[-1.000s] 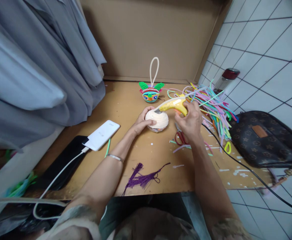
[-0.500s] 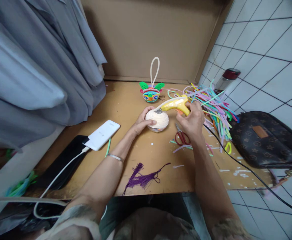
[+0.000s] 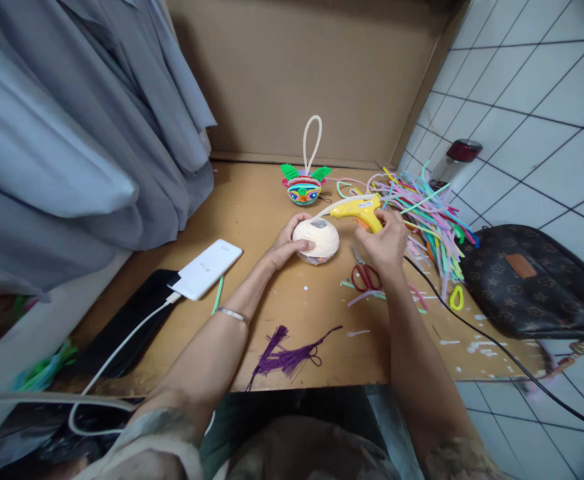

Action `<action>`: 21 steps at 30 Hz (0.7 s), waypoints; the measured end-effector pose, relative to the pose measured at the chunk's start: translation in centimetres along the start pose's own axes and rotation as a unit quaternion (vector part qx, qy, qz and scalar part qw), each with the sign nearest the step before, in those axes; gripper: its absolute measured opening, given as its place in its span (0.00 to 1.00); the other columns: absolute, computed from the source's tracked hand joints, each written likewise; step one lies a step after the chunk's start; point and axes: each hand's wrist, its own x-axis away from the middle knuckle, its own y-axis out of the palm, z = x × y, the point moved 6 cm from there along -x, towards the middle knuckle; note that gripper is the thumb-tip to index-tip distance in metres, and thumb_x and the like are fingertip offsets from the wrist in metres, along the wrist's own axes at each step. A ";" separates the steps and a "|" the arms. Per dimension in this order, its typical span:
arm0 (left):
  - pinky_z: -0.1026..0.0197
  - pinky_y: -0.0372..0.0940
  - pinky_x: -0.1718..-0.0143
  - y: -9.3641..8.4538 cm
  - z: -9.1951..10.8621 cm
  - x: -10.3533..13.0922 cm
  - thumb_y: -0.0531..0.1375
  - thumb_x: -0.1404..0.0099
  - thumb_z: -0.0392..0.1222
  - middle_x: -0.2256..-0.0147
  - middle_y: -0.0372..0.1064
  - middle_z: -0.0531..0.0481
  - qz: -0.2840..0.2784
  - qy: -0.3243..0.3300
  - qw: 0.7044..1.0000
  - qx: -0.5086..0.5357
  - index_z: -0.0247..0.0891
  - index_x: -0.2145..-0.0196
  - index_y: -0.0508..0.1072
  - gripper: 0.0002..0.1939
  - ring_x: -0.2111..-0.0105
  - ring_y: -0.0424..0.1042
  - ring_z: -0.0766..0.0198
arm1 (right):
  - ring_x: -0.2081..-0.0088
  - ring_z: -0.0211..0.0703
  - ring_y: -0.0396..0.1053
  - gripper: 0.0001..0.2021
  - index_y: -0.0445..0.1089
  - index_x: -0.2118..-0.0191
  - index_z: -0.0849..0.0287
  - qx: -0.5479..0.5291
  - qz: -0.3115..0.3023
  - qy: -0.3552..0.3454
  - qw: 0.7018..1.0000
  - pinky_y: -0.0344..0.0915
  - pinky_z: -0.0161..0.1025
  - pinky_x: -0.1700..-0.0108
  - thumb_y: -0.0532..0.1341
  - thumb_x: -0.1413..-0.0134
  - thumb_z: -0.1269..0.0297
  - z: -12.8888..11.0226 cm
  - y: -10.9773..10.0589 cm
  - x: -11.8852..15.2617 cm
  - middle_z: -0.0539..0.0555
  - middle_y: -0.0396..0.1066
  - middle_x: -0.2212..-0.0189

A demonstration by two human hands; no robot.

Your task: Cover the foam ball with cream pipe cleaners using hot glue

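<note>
My left hand (image 3: 292, 241) is wrapped round the left side of a cream, cord-wound ball (image 3: 317, 241), its thumb on the front. A small greyish patch shows at the top of the ball, and a pale strip (image 3: 345, 202) runs from there up to the right. My right hand (image 3: 386, 240) grips a yellow glue gun (image 3: 359, 211), whose nozzle points left, just above and right of the ball's top. Behind the ball sits a colourful animal-face ornament (image 3: 304, 190) with green ears and a white loop.
Red-handled scissors (image 3: 365, 276) lie below my right hand. Coloured pipe cleaners (image 3: 429, 220), a bottle (image 3: 455, 161) and a brown bag (image 3: 537, 283) are at right. A purple tassel (image 3: 287, 360) lies in front; a white device (image 3: 207, 268) with a cable is at left.
The glue gun has moved slightly right and its nozzle has come away from the ball's top, uncovering the greyish patch. My left hand still holds the ball.
</note>
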 end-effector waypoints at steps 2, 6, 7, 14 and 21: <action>0.62 0.64 0.58 -0.1 0.0 0.0 0.73 0.58 0.51 0.56 0.71 0.52 0.006 -0.002 1.000 -0.006 0.41 0.49 0.67 0.39 0.58 0.69 0.59 | 0.63 0.53 0.71 0.15 0.74 0.65 0.56 0.009 -0.021 0.065 0.998 0.69 0.51 0.57 0.63 0.58 0.53 1.9 0.8 -0.4 0.57 0.74 0.66; 0.62 0.64 0.59 0.0 0.1 0.0 0.72 0.57 0.51 0.56 0.71 0.52 0.004 0.005 1.000 -0.011 0.42 0.49 0.67 0.38 0.58 0.69 0.59 | 0.66 0.54 0.70 0.16 0.73 0.68 0.54 0.053 -0.023 0.147 0.987 0.69 0.50 0.60 0.64 0.59 0.49 5.5 2.2 0.1 0.56 0.74 0.69; 0.62 0.65 0.58 0.1 0.2 0.0 0.73 0.57 0.51 0.56 0.71 0.52 0.004 0.009 1.000 -0.011 0.42 0.49 0.67 0.38 0.58 0.70 0.59 | 0.66 0.54 0.71 0.16 0.73 0.68 0.54 0.065 0.003 0.149 0.987 0.70 0.50 0.61 0.64 0.60 0.49 6.1 2.3 0.4 0.57 0.75 0.68; 0.60 0.66 0.54 -0.2 0.6 0.0 0.75 0.60 0.51 0.53 0.71 0.50 0.037 0.022 0.999 -0.023 0.42 0.48 0.67 0.42 0.56 0.70 0.57 | 0.57 0.62 0.71 0.15 0.74 0.65 0.60 0.140 0.029 0.100 0.985 0.69 0.61 0.52 0.65 0.59 0.56 7.5 3.1 2.1 0.65 0.73 0.64; 0.51 0.66 0.42 0.5 1.5 0.5 0.75 0.59 0.51 0.46 0.71 0.45 0.037 0.048 0.996 -0.073 0.40 0.47 0.68 0.43 0.47 0.72 0.49 | 0.54 0.56 0.71 0.19 0.75 0.52 0.56 -0.024 -0.057 -0.039 0.997 0.68 0.58 0.46 0.61 0.50 0.56 0.6 2.3 1.5 0.62 0.75 0.54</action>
